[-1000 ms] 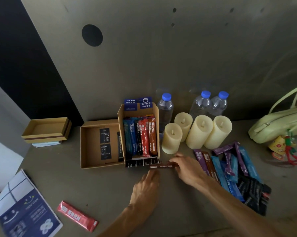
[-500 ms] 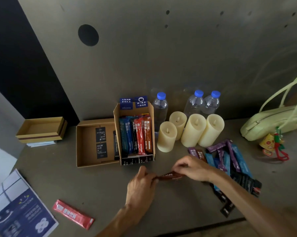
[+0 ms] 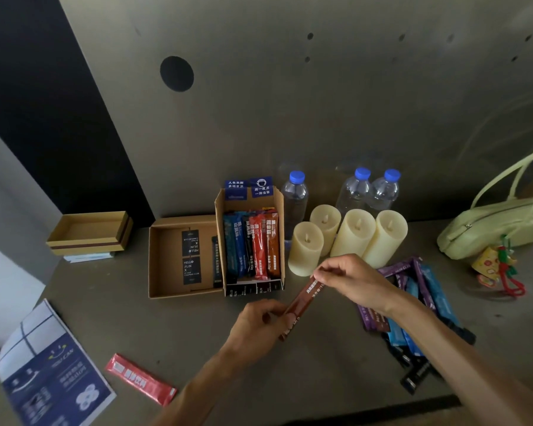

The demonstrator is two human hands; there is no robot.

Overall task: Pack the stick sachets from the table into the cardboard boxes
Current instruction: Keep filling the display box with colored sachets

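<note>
Brown stick sachet (image 3: 302, 302), white print too small to read, held slantwise over the table just before the narrow box (image 3: 220, 210) of upright sachets. Lower end gripped in curled fingers of left hand (image 3: 256, 327); upper end pinched by right hand (image 3: 351, 281). "HELLO JILIN X" on black cards in flat box (image 3: 167, 259). Loose purple and blue sachets (image 3: 425, 290) beneath right forearm.

We saw a brown sachet (image 3: 302, 304) with white lettering at centre, a red sachet (image 3: 140, 378) with white print at seven o'clock, purple and blue ones in the pile (image 3: 431, 287) at four o'clock, cream candles (image 3: 354, 233) and blue bottle caps (image 3: 362, 173) at one o'clock, a pale green bag (image 3: 492, 226) at two o'clock
</note>
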